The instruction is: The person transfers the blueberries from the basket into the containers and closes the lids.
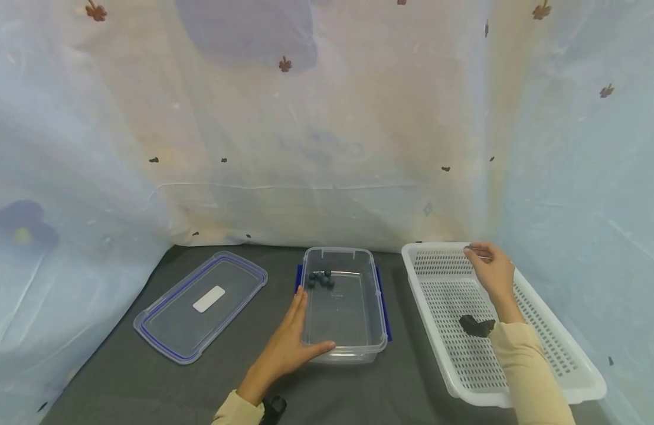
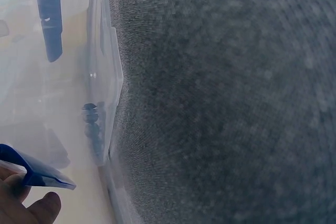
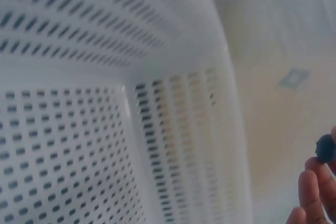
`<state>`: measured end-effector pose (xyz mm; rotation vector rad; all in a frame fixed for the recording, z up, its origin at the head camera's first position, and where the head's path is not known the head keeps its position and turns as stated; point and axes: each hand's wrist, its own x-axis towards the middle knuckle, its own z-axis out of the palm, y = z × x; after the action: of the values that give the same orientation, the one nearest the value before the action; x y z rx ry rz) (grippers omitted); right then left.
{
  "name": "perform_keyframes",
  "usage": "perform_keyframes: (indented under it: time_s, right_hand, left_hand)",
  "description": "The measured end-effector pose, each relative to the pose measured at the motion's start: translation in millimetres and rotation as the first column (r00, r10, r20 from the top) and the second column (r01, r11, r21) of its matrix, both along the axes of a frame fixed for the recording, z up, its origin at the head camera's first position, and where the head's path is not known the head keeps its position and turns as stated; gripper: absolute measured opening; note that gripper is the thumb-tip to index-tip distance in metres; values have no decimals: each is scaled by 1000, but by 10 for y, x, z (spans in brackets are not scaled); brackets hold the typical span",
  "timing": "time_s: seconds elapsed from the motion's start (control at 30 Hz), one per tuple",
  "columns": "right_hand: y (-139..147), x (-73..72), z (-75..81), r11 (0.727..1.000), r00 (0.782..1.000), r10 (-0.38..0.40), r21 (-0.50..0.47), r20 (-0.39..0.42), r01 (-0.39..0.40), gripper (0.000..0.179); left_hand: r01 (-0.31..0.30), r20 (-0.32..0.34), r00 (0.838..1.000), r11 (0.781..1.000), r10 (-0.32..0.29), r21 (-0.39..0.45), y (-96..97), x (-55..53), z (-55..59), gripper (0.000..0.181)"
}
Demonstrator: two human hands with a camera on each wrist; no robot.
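Observation:
A clear plastic box (image 1: pixel 340 321) with blue side clips stands in the middle of the head view. Several blueberries (image 1: pixel 321 280) lie near its far left corner. My left hand (image 1: pixel 287 348) touches the box's left side, its fingers straight and the thumb spread over the near rim. In the left wrist view a blue clip (image 2: pixel 44 174) hangs beside the fingers. Over the far end of a white perforated basket (image 1: pixel 432 339), my right hand (image 1: pixel 494 273) pinches one dark blueberry (image 3: pixel 325 149) between thumb and fingertips.
The box's clear lid (image 1: pixel 170 330), with a blue seal and white label, lies on the dark cloth (image 1: pixel 221 378) at left. A black wrist strap (image 1: pixel 476 326) is on the right arm above the basket. Patterned sheets (image 1: pixel 359 147) hang behind and at both sides.

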<state>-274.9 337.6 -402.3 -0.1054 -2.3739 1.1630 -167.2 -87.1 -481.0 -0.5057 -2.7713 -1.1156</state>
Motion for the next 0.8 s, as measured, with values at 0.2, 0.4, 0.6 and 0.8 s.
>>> perform_keyframes:
  time_s: [0.2,0.4,0.6,0.8]
  right_hand:
    - [-137,98,131,999,1000,24,-29,-12,-24,41]
    - [-229,151,225,997,997,61,-52,-38,-63,41]
    - [-365,217,321,988,989,131,-71,-61,-135,40]
    - [-510,237,372,980,977,183,-55,-107,-190,36]
  left_hand:
    - [5,-5,1000,1000,-5,-1,3,-8,-19,117]
    - [6,-3,1000,1000,-6,2,5,-9,-11,117]
    - [5,-4,1000,1000,-5,11,10,-1,6,117]
    - [4,-9,1000,1000,-4,11,18,-10,6,118]
